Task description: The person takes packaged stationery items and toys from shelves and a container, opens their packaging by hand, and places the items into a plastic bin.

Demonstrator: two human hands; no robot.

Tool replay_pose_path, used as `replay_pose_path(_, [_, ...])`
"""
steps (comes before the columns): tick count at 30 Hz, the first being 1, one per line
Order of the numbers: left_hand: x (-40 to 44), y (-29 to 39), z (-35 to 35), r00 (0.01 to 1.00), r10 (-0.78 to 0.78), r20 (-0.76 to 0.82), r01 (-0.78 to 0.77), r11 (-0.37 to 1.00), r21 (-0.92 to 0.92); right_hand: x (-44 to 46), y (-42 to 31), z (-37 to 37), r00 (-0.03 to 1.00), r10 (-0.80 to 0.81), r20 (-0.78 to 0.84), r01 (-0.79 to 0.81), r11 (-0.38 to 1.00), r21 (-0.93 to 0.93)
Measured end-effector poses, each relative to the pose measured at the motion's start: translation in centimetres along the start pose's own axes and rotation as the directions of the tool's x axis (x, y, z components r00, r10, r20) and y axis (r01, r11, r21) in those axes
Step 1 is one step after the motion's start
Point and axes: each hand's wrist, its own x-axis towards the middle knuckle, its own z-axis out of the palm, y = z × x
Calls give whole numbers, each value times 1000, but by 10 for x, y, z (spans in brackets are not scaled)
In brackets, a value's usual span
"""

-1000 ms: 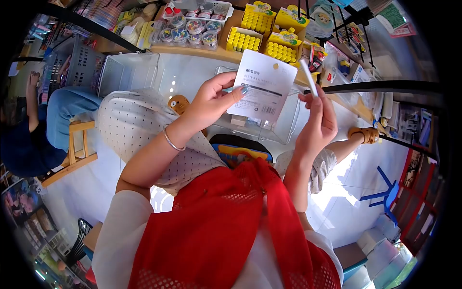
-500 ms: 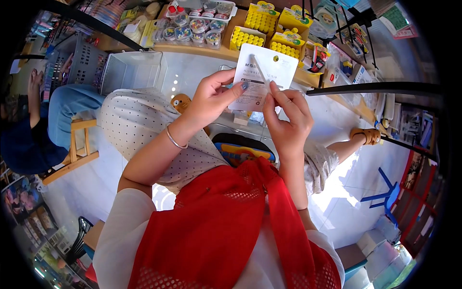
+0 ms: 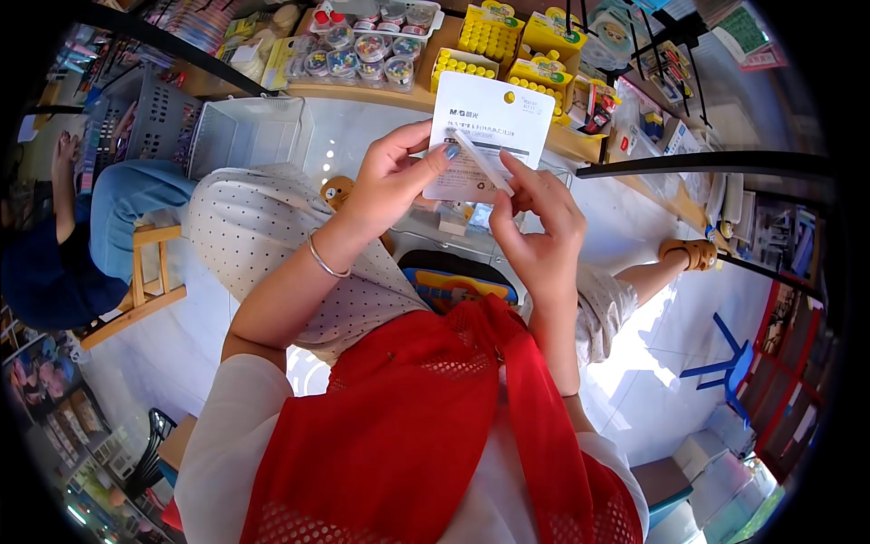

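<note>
White card (image 3: 518,129): small print (image 3: 480,128) blurred, partly behind stick (image 3: 483,161), left grip (image 3: 391,177).

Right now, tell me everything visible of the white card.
The card is white and roughly rectangular, like stiff paper. Its face bears a dark M&G logo, a dark bar and small, mostly unreadable print, with a round hole near the top edge. It is held up, top edge sloping down to the right. The left hand pinches its left side, thumb on the face. A white stick in the right hand slants across the face; contact is unclear.
</note>
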Motion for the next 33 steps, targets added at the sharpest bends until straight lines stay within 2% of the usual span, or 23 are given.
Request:
replay_pose_path(2, [-1, 1, -1, 999, -42, -10, 43, 999, 25, 1, 1, 2, 999, 51, 19, -51, 998, 25])
replay_pose_path(7, [0, -3, 2, 1000, 4, -10, -4, 1000, 18, -2, 7, 15, 989, 145, 15, -145, 988, 43])
replay_pose_path(13, [0, -2, 1, 1000, 4, -17, -4, 1000, 15, -2, 9, 17, 994, 102, 22, -103, 995, 5])
replay_pose_path(16, [0, 0, 1, 1000, -12, -17, 12, 1000, -8, 2, 11, 8, 993, 40, -115, -50, 995, -89])
replay_pose_path(19, [0, 1, 1, 1000, -16, -13, 16, 1000, -5, 4, 14, 3, 985, 35, -169, -57, 991, -124])
replay_pose_path(33, [0, 3, -1, 997, -81, 6, 81, 996, -25, 3, 16, 0, 984, 46, -173, -68, 990, -120])
